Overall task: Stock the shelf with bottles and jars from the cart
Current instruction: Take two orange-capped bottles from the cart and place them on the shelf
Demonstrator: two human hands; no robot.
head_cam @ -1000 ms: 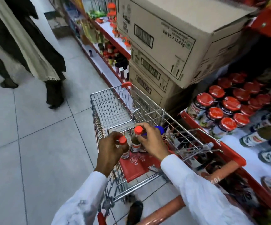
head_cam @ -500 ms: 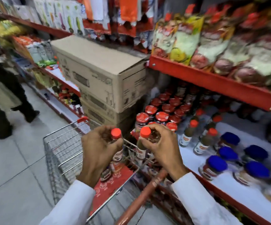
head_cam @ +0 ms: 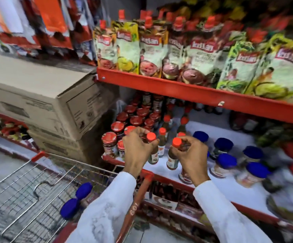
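My left hand [head_cam: 136,148] grips a small dark bottle with an orange-red cap [head_cam: 153,156] by its neck. A second bottle of the same kind [head_cam: 173,159] hangs from my right hand [head_cam: 190,155]. Both bottles are held upright over the front of the white shelf [head_cam: 238,192], close to a few standing orange-capped bottles [head_cam: 162,137]. Red-lidded jars [head_cam: 124,127] crowd the shelf's left end, and blue-lidded jars [head_cam: 226,162] stand to the right. The wire cart [head_cam: 28,186] sits at lower left with two blue-lidded jars [head_cam: 77,199] lying in it.
Stacked cardboard boxes [head_cam: 42,102] stand left of the shelf, above the cart. A red upper shelf edge [head_cam: 186,93] carries pouches of sauce [head_cam: 151,50] directly over my hands. The cart's red handle [head_cam: 138,202] passes between my forearms. Lower shelves hold more packets.
My view swung right from the cart to the shelf. Both hands lifted a bottle each out of the cart and carried them over the shelf's front edge.
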